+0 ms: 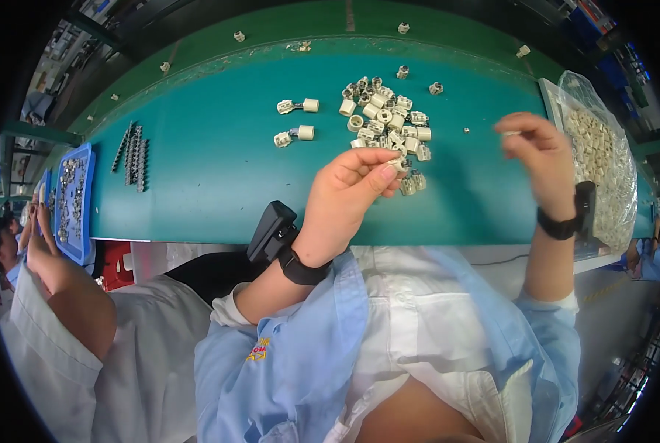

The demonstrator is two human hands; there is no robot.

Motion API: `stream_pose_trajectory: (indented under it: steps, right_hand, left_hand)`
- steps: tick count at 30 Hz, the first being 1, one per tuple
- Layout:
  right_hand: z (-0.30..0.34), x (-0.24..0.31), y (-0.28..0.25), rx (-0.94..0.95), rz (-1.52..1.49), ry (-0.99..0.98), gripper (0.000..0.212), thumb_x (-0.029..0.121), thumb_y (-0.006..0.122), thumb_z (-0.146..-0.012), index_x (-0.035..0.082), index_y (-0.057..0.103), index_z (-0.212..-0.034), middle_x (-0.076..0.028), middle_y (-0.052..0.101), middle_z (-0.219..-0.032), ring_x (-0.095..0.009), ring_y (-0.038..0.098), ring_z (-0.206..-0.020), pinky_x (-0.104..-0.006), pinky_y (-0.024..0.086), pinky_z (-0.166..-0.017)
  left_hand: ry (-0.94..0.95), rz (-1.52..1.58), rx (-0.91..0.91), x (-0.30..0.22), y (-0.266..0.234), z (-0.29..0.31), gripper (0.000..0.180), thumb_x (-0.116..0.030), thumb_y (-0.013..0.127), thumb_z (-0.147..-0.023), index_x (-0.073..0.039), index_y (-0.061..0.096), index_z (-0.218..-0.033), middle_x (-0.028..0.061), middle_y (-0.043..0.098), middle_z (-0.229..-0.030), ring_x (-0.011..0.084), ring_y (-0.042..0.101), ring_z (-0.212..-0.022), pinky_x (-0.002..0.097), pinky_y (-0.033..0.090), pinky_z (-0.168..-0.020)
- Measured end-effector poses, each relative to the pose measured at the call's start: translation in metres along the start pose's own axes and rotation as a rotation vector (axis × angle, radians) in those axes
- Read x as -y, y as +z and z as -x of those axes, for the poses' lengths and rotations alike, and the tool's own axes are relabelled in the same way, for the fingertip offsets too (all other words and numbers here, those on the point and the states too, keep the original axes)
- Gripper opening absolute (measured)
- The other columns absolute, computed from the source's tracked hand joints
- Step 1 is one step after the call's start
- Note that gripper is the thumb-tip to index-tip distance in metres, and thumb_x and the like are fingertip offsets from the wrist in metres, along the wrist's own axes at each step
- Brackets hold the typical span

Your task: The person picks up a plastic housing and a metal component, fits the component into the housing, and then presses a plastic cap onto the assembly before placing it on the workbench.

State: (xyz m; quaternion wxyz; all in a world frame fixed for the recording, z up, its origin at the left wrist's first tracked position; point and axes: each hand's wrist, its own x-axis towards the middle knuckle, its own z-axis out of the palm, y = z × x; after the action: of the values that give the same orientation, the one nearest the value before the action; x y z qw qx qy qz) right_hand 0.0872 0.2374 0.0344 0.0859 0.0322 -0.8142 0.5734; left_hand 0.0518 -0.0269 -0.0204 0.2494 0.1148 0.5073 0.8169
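Observation:
My left hand (344,193) pinches a small cream plastic fitting (398,164) between thumb and fingertips, at the near edge of a pile. My right hand (542,156) is raised over the right side of the green work surface (219,199), its thumb and forefinger closed on a tiny whitish piece (510,134); motion blur hides its exact shape. Cream cylindrical caps and fittings with metal parts make up the loose pile (381,114). Left of it lie two joined cap-and-fitting pairs, one with a cap (306,133) nearer me and one with a cap (311,105) farther off.
On the right, a clear plastic bag (603,148) full of small cream pieces rests in a tray. Dark toothed strips (136,159) lie at left, beside a blue tray (86,199) of small parts. Another person's arm (71,284) is at far left. Single fittings dot the far side.

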Motion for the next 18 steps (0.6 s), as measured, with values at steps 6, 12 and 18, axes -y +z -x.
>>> stream_pose_trajectory:
  steps: [6, 12, 18]
  right_hand:
    - [-0.001, 0.017, 0.07, 0.173, -0.176, -0.136, 0.033, -0.004, 0.055, -0.075, -0.001, 0.051, -0.108, -0.011, 0.053, -0.103, -0.016, 0.053, -0.09, -0.0255, 0.044, -0.079]
    - [0.003, 0.016, 0.081, 0.191, -0.342, -0.153, 0.037, -0.007, 0.056, -0.073, -0.003, 0.049, -0.11, -0.011, 0.053, -0.104, -0.018, 0.05, -0.099, -0.0278, 0.04, -0.085]
    - [0.005, 0.014, 0.076, 0.208, 0.055, -0.307, 0.035, -0.007, 0.057, -0.073, -0.003, 0.051, -0.107, -0.012, 0.052, -0.103, -0.019, 0.05, -0.096, -0.0289, 0.04, -0.083]
  left_hand:
    - [0.005, 0.028, 0.011, -0.009, 0.006, 0.005, 0.021, -0.007, 0.053, -0.084, 0.002, 0.053, -0.103, 0.0051, 0.059, -0.086, 0.0083, 0.053, -0.074, 0.0204, 0.044, -0.068]
    - [0.028, 0.024, 0.015, -0.013, 0.009, 0.008, 0.02, -0.005, 0.054, -0.083, 0.002, 0.053, -0.102, 0.0046, 0.059, -0.086, 0.0078, 0.053, -0.075, 0.02, 0.044, -0.068]
    - [0.079, 0.02, 0.01, -0.012, 0.01, 0.008, 0.02, -0.001, 0.055, -0.082, 0.001, 0.053, -0.102, 0.0042, 0.059, -0.087, 0.007, 0.054, -0.077, 0.0188, 0.044, -0.067]
